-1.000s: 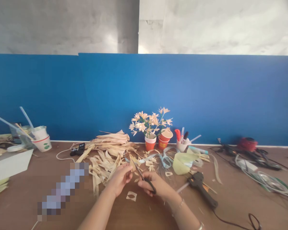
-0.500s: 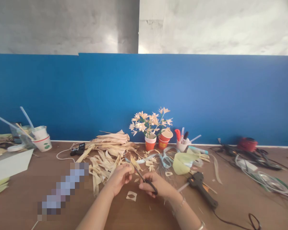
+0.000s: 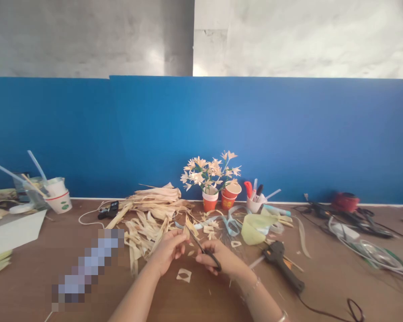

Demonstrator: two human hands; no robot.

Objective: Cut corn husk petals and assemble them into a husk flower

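Pinched between the fingertips of my left hand (image 3: 170,251) is a small pale piece of husk (image 3: 187,231). My right hand (image 3: 218,258) has its fingers in the handles of black scissors (image 3: 211,258), whose blades point up and left at the husk piece. Below the hands lies a pale square scrap (image 3: 184,275) with a leaf-shaped hole. Behind my left hand is a heap of dry husk strips (image 3: 147,228). Small cut pieces lie just beyond the scissors.
Pale flowers (image 3: 211,170) stand in stacked paper cups (image 3: 210,200) at the back. A black glue gun (image 3: 284,266) lies to the right, near a yellow-green sheet (image 3: 257,229). Cables (image 3: 372,255) spread farther right. A white cup (image 3: 59,201) stands at the left.
Both hands have shifted very slightly to the right, with the husk piece and scissors still held. The objects on the table have stayed in place.
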